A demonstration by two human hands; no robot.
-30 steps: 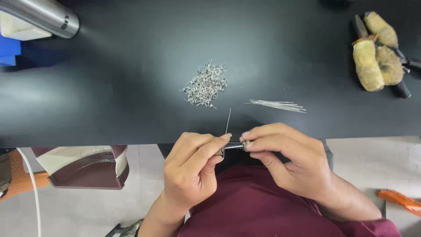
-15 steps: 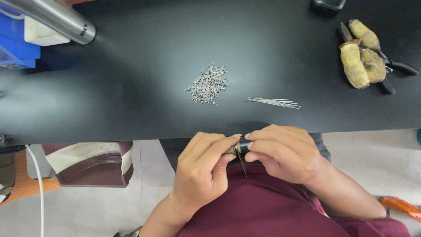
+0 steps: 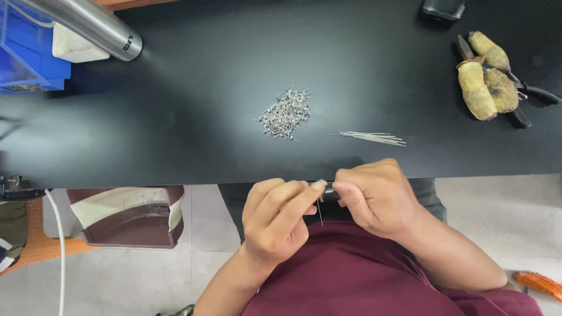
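Pinching a thin wire (image 3: pixel 319 213), the left hand (image 3: pixel 275 225) and the right hand (image 3: pixel 374 196) meet just below the near edge of the black counter (image 3: pixel 205 105). The left fingers (image 3: pixel 295 196) are closed on the wire's top end. The right fingers (image 3: pixel 345 193) are closed on a small dark piece (image 3: pixel 329 192) that touches the wire; what the piece is cannot be told. The wire hangs down toward 6 o'clock, over the dark red shirt (image 3: pixel 363 275).

On the counter, at 12 o'clock from the hands, lies a pile of tiny metal bits (image 3: pixel 284 113). A small bunch of straight wires (image 3: pixel 372 137) lies flat just to the right of the pile, at 1 o'clock from the hands. Far off at 2 o'clock sit pliers (image 3: pixel 489 79) with padded yellow handles. At 10 o'clock, a shiny metal tube (image 3: pixel 88 26) rests near the counter's far corner, beside a blue bin (image 3: pixel 26 52). Below the counter, at 9 o'clock from the hands, stands a dark red tub (image 3: pixel 126 216) on the floor.
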